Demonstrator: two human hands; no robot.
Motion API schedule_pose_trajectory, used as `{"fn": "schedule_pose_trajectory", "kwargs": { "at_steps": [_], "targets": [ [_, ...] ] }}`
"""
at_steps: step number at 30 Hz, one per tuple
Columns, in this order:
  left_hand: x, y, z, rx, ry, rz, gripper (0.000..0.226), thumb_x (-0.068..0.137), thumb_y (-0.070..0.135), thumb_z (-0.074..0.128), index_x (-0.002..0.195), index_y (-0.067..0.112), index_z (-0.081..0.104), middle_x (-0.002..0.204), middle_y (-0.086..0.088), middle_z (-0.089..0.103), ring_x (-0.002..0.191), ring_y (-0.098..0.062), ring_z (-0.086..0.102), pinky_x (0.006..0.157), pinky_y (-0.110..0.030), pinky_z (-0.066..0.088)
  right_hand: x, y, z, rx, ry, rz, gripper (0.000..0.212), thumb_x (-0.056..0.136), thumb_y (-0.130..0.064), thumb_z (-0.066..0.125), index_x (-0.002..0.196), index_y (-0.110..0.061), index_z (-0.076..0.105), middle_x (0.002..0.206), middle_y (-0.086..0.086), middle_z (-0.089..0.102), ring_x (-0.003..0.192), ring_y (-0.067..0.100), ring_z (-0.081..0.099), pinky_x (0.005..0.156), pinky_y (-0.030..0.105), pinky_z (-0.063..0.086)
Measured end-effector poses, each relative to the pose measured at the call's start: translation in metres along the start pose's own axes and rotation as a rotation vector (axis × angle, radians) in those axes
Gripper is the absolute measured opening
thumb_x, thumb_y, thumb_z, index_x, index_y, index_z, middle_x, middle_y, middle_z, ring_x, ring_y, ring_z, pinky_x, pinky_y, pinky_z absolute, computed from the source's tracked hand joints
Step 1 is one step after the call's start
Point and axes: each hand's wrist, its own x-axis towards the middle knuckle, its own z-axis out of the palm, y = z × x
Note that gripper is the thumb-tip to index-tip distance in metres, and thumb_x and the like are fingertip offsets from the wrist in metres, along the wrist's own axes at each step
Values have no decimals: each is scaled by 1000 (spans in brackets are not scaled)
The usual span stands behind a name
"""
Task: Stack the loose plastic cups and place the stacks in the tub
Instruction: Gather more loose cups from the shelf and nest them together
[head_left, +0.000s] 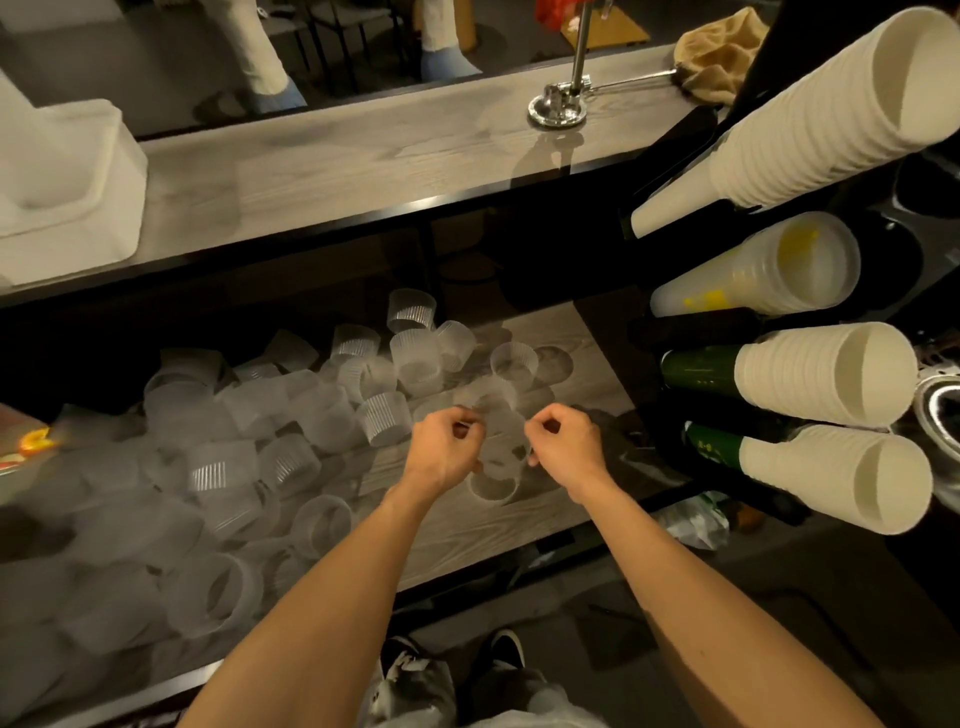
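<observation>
Several loose clear ribbed plastic cups (244, 441) lie in a heap across the left and middle of the lower wooden shelf (587, 364). My left hand (447, 441) and my right hand (563, 441) hold a short stack of clear cups (500, 457) between them, one hand on each side, fingers curled on the stack's walls. The stack is blurred and see-through, with its open end toward me. A few cups (514, 364) stand just beyond my hands. No tub is clearly in view.
An upper grey wooden counter (337, 166) overhangs the shelf. A white moulded tray (67, 182) sits on it at left, a metal stand (558, 104) at right. Stacks of white paper cups (810, 114) and dark bottles (696, 366) jut out from a rack on the right.
</observation>
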Motion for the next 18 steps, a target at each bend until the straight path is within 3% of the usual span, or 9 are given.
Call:
{"fn": "schedule_pose_trajectory", "kwargs": {
  "at_steps": [5,12,15,18],
  "targets": [
    [-12,-10,-2,-55,-1,-24,15,95,20,63,103,16,75,77,4,76,53,-12,72,54,-14,53,-9,8,9,-37,-21,-9,15,95,-21,65,81,-15,65,65,3,72,58,13,71,72,41,62],
    [-19,-26,-2,-32,38,-6,16,94,18,61,99,10,74,72,2,74,49,-13,71,53,-22,56,-14,5,17,-124,-65,-48,13,94,-22,65,83,-15,63,62,0,70,51,8,68,56,22,51],
    [-19,-34,1,46,24,4,17,92,20,59,94,16,75,71,3,75,52,-9,70,62,-29,60,-14,9,24,-119,-68,-38,13,94,-21,64,83,-14,63,62,0,70,52,10,69,56,22,51],
    [-16,-41,2,145,37,8,19,89,22,58,93,22,76,78,10,74,59,-7,70,71,-34,61,-12,15,28,-126,-93,-65,11,95,-19,65,85,-15,64,68,1,71,57,11,71,63,31,59]
  ]
}}
